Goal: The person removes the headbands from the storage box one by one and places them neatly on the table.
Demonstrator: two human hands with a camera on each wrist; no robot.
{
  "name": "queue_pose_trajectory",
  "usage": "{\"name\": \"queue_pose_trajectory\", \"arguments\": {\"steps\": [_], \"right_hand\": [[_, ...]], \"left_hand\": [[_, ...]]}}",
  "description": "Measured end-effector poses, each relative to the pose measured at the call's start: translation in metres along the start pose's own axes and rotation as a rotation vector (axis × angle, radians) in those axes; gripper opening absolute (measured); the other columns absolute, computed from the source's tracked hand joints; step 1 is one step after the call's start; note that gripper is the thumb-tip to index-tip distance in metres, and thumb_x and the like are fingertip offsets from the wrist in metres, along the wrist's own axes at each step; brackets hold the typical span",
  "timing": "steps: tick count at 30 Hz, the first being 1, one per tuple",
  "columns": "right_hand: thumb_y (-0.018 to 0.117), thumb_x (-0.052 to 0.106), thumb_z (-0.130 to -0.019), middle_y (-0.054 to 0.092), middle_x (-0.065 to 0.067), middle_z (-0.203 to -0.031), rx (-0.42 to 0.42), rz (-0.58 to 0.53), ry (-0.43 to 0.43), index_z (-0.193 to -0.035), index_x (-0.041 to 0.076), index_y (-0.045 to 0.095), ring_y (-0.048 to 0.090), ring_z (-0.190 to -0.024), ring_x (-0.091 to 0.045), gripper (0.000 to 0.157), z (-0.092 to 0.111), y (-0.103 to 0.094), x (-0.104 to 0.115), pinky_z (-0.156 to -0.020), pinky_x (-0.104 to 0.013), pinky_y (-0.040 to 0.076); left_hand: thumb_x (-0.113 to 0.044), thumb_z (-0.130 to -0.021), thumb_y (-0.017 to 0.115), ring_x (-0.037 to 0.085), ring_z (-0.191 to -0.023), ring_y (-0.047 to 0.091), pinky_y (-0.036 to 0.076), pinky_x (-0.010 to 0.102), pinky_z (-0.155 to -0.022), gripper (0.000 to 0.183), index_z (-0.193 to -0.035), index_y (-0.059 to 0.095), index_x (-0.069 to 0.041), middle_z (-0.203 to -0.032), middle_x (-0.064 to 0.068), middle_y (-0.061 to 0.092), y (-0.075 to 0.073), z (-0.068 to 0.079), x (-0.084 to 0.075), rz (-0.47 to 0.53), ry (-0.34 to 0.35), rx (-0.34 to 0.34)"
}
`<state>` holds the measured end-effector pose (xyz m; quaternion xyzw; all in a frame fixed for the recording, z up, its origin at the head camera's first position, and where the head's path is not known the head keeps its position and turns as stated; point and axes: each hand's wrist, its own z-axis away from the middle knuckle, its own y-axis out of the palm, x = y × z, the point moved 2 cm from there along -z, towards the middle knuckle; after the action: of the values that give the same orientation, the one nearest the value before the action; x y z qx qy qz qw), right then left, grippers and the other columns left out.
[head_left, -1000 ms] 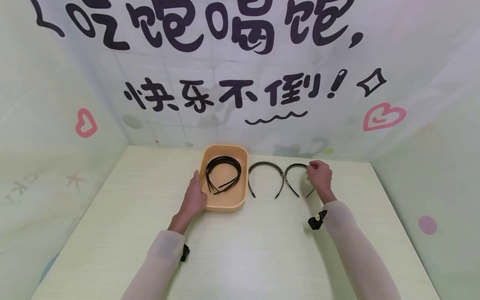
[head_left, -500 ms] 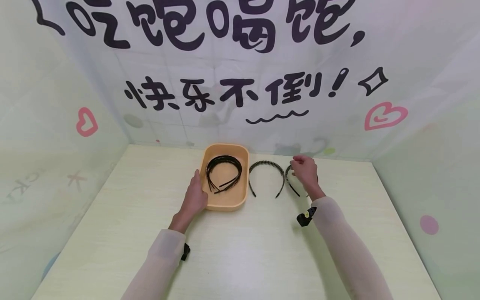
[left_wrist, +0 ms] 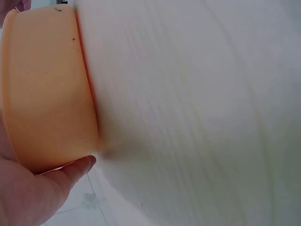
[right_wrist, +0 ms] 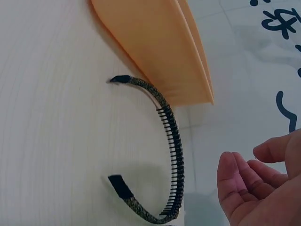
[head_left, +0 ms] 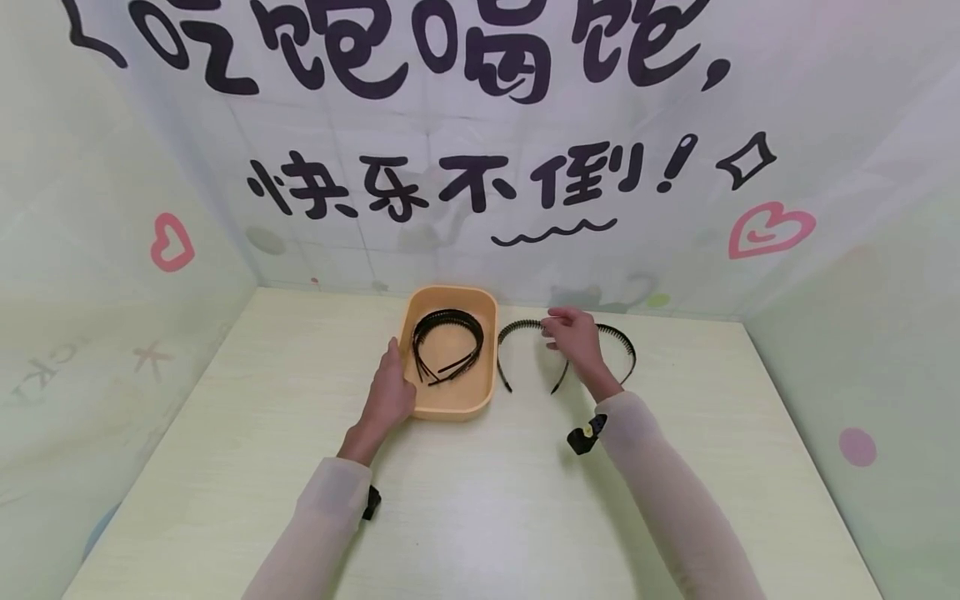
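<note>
My left hand [head_left: 388, 387] rests against the left wall of an orange plastic bin [head_left: 450, 413], its fingers lying along the side and its thumb at the near corner. Several black toothed headbands [head_left: 450, 317] lie nested inside. Right of the bin, a dark patterned headband [right_wrist: 176, 155] with comb teeth lies on the table. My right hand [head_left: 576, 342] hovers over it with loosely bent fingers and nothing between thumb and fingertips. Another black headband [head_left: 628, 340] lies farther right, its left part hidden by the right hand.
A pale wood-grain table [head_left: 465, 508] carries everything. Behind it hangs a white curtain [head_left: 450, 258] with dark lettering, and more sheeting encloses both sides. The bin and headbands sit near the table's back edge.
My right hand has moved left, from the far-right headband to above the one beside the bin. The left hand, bin and headbands have stayed in place.
</note>
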<state>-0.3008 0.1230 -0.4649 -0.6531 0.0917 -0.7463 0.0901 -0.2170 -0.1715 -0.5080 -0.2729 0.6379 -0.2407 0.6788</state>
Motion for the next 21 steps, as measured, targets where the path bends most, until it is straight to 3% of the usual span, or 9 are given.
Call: {"name": "queue_pose_trajectory", "arguments": {"steps": [7, 15, 21], "right_hand": [[0.058, 0.011, -0.099, 0.065, -0.026, -0.124, 0.085, -0.079, 0.004, -0.130, -0.002, 0.059, 0.066, -0.109, -0.038, 0.034, 0.005, 0.025, 0.010, -0.080, -0.032, 0.059], [0.056, 0.005, -0.098, 0.061, -0.028, -0.128, 0.235, -0.126, 0.015, -0.138, -0.005, 0.051, 0.062, -0.115, -0.042, 0.042, 0.014, 0.057, 0.019, -0.095, -0.045, 0.054], [0.054, 0.001, -0.097, 0.052, -0.031, -0.137, 0.329, -0.134, 0.009, -0.142, -0.009, 0.045, 0.058, -0.120, -0.043, 0.046, 0.018, 0.076, 0.025, -0.101, -0.045, 0.050]], "left_hand": [[0.010, -0.087, 0.040, 0.047, -0.142, 0.029, 0.031, 0.055, -0.114, 0.079, -0.156, 0.001, 0.006, -0.156, 0.035, 0.021, 0.001, 0.000, 0.000, 0.012, -0.019, -0.007], [0.009, -0.087, 0.041, 0.047, -0.139, 0.033, 0.034, 0.057, -0.112, 0.079, -0.156, 0.003, 0.005, -0.156, 0.033, 0.024, 0.001, 0.001, -0.001, 0.004, -0.038, -0.023], [0.009, -0.088, 0.040, 0.047, -0.140, 0.033, 0.034, 0.057, -0.112, 0.078, -0.156, 0.004, 0.005, -0.155, 0.033, 0.025, 0.000, 0.002, -0.001, -0.001, -0.037, -0.027]]}}
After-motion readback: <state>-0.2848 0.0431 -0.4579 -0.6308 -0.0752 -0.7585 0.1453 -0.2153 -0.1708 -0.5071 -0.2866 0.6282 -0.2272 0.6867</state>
